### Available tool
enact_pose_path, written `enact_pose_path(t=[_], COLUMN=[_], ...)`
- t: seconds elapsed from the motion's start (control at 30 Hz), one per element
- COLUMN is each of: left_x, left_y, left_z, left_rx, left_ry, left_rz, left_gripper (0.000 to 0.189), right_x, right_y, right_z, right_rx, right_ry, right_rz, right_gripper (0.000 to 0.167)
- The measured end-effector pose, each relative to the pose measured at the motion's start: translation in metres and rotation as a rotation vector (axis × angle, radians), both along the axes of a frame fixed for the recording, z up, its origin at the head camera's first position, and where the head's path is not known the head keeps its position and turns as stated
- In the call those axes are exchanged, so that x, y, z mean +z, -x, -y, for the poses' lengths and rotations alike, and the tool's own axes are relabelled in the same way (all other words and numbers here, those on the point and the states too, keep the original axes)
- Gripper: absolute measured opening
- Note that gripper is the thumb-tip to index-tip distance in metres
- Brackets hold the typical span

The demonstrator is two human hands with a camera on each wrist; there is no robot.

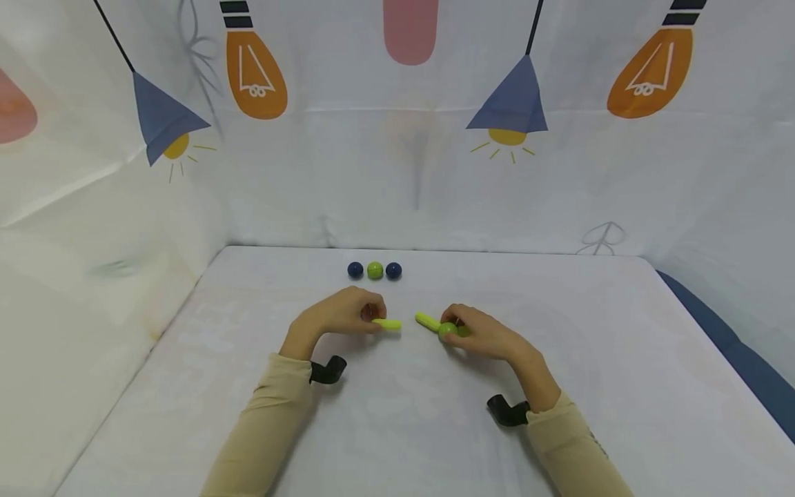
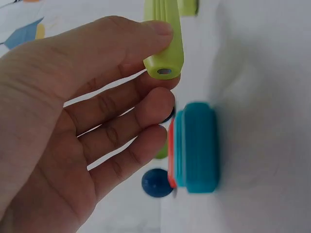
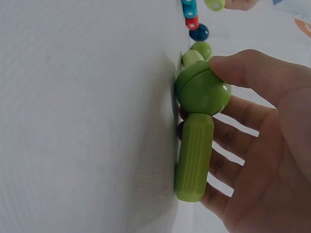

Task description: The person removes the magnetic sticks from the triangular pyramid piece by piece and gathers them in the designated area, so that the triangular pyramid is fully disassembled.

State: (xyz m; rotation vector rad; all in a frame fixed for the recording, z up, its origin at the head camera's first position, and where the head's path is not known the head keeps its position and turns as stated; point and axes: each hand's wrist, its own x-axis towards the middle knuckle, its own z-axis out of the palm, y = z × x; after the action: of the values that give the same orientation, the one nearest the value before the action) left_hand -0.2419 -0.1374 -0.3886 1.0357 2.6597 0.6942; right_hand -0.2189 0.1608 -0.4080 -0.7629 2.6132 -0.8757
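**Both sides pinching at centre stage!**

Here's one green ball (image 1: 447, 332) near the middle of the tabletop (image 1: 397, 428), and the right grip (image 1: 484, 335) is pinching it, thumb on one side, fingers on the other! One lime rod (image 3: 194, 158) meets the ball, a second rod (image 1: 426, 321) sticks out beyond it. Across to the left grip (image 1: 348, 309), thumb and finger pinching a third rod (image 1: 388, 324): three in all! Behind, a row of three: one back green ball (image 1: 375, 270) between two blue balls (image 1: 355, 270). The wrist views catch teal pieces (image 2: 198, 148) with a red piece (image 2: 171, 153), exact count unclear. On the backdrop (image 1: 348, 172), two blue lamps (image 1: 511, 100), two orange bulbs (image 1: 254, 79), two pink shapes (image 1: 410, 31)!
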Motion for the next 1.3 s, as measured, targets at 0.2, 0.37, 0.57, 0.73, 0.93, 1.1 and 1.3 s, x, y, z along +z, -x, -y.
enact_pose_path(t=[0.2, 0.37, 0.57, 0.73, 0.93, 1.1, 1.3], left_x=[0.008, 0.010, 0.007, 0.005, 0.004, 0.003, 0.006], left_y=[-0.001, -0.001, 0.000, 0.000, 0.001, 0.002, -0.002], left_z=[0.017, 0.026, 0.031, 0.033, 0.035, 0.035, 0.024], left_rx=[0.062, 0.095, 0.134, 0.186, 0.218, 0.194, 0.157], left_ry=[-0.019, -0.002, 0.037, 0.095, 0.117, 0.101, 0.065], left_rz=[0.031, 0.116, 0.160, 0.177, 0.171, 0.162, 0.091], left_gripper=[0.010, 0.010, 0.013, 0.015, 0.014, 0.013, 0.016], right_x=[0.000, 0.000, 0.001, 0.000, 0.001, 0.000, -0.001], right_y=[0.000, -0.001, -0.001, -0.001, -0.001, -0.001, -0.001], right_z=[0.000, -0.001, -0.002, -0.001, -0.001, -0.002, -0.002], right_rx=[-0.005, 0.004, 0.011, 0.006, 0.016, 0.021, 0.038], right_ry=[-0.002, 0.005, 0.011, 0.005, 0.010, 0.008, 0.012], right_rz=[0.011, 0.004, 0.002, 0.007, -0.005, -0.009, -0.008], right_gripper=[0.027, 0.028, 0.027, 0.026, 0.026, 0.027, 0.027])
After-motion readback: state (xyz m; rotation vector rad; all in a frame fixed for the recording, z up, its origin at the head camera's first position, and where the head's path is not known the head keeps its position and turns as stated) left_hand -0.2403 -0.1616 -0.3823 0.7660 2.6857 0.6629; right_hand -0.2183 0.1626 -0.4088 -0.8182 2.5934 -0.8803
